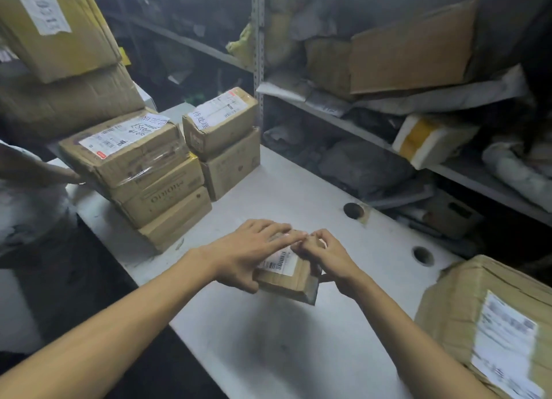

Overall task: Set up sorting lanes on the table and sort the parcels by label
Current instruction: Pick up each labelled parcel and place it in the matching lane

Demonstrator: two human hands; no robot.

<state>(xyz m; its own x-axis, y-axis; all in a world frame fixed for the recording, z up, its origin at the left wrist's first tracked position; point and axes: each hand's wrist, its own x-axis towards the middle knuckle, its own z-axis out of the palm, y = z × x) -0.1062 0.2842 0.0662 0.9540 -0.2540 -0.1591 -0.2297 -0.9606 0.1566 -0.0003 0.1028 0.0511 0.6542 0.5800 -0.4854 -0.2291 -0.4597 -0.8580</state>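
Hands [243, 256] [327, 259] around parcel [283, 283], white table [268, 348], cluttered shelves [346, 121]

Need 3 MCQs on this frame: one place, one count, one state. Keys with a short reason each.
1. Where is the small parcel?
A. on a shelf
B. atop a box stack
C. held over the white table

2. How many round cable holes show in the table?
A. one
B. two
C. four

3. The parcel's barcode label faces:
A. up
B. down
C. nowhere, it is torn off

Key:
1C, the left hand and right hand both hold it above the tabletop.
2B, a second hole lies nearer the camera.
3A, the barcode shows from above.
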